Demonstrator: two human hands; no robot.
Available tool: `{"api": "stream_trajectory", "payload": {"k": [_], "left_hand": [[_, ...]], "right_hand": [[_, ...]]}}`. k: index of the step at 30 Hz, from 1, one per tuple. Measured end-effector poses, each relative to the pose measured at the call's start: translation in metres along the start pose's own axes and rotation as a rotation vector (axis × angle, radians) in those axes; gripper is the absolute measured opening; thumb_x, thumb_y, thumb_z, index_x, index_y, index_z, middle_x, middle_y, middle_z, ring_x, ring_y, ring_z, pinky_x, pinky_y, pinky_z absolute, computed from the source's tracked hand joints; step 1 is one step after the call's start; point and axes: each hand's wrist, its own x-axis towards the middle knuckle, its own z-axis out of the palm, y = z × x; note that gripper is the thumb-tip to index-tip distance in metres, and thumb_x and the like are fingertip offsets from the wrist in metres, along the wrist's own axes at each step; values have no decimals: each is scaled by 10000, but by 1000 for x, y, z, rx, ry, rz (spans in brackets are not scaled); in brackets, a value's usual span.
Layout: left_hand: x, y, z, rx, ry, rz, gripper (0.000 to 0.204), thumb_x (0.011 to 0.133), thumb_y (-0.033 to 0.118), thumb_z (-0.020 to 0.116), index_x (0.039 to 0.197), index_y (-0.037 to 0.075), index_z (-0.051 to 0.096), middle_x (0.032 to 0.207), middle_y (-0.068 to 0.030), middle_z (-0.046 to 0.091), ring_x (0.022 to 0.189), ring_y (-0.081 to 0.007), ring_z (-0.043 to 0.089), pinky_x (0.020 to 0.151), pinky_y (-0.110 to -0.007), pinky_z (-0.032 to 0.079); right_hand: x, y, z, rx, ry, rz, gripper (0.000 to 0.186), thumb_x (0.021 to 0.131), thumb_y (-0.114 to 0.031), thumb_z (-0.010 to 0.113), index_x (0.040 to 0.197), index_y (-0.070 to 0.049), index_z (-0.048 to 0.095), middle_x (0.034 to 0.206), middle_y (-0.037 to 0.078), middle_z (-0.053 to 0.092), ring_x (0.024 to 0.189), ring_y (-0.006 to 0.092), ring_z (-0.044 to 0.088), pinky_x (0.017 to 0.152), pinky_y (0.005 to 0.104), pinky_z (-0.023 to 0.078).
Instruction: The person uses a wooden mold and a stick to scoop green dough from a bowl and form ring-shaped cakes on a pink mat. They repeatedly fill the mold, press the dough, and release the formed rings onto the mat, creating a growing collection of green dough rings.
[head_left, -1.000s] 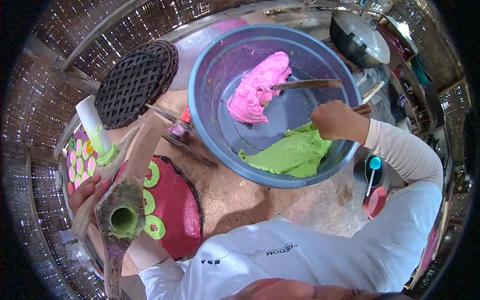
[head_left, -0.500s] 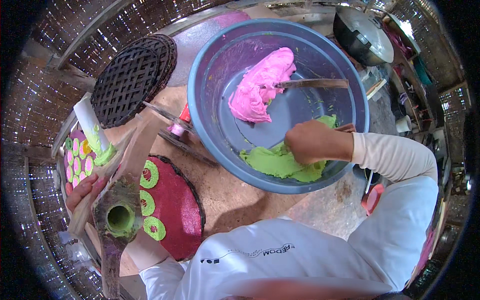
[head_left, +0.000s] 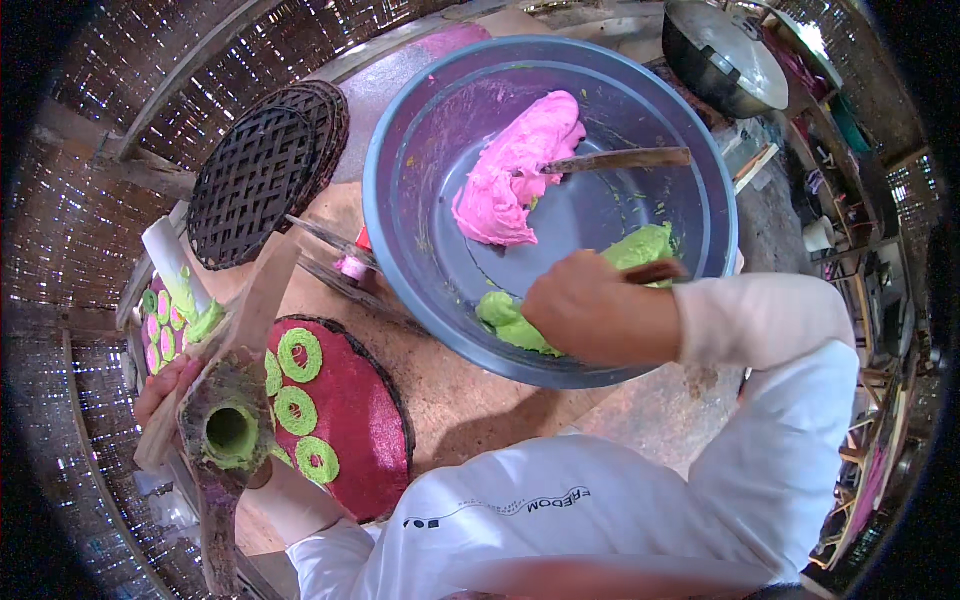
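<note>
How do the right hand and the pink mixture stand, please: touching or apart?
Apart: the head view shows bare basin floor between the right hand and pink mixture.

The right hand (head_left: 590,308) has swept leftward with its wooden stick (head_left: 655,271), and the green dough (head_left: 645,246), earlier one broad sheet to its left, now shows as lumps left of it and beyond it to the right. That arm's sleeve (head_left: 770,318) now hides the pink dish. Right of the left hand (head_left: 160,395), a fourth green ring (head_left: 273,374) partly shows beside the wooden press (head_left: 252,385).
</note>
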Motion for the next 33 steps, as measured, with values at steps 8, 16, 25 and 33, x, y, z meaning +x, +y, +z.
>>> {"api": "stream_trajectory", "payload": {"k": [8, 16, 25, 33], "left_hand": [[-20, -29, -18, -221, 109, -282, 332, 770, 199, 645, 979, -8, 493, 883, -159, 588, 818, -190, 602, 753, -297, 523], [16, 51, -14, -432, -197, 26, 353, 756, 252, 644, 1004, 20, 547, 988, -114, 504, 892, -217, 560, 758, -325, 477], [10, 72, 16, -543, -163, -237, 203, 680, 180, 730, 670, 69, 560, 705, -40, 503, 630, -201, 521, 577, -309, 424], [15, 96, -5, -211, -293, -312, 257, 651, 318, 702, 847, 164, 642, 769, -37, 534, 807, -237, 526, 639, -344, 422]], "right_hand": [[14, 16, 39, 60, -90, 213, 92, 677, -152, 583, 684, -89, 650, 659, 109, 640, 610, 250, 649, 473, 379, 472], [-30, 26, -19, 37, -82, 431, 140, 721, -135, 544, 773, -45, 637, 718, 176, 630, 662, 293, 646, 545, 380, 496], [-81, -20, -120, 960, 116, 165, 246, 867, -152, 505, 964, 56, 593, 597, 44, 547, 559, 80, 494, 502, 257, 380], [-37, -83, -125, 141, 420, 190, 196, 790, -217, 537, 837, -61, 646, 647, 119, 606, 576, 301, 595, 524, 392, 451]]}}
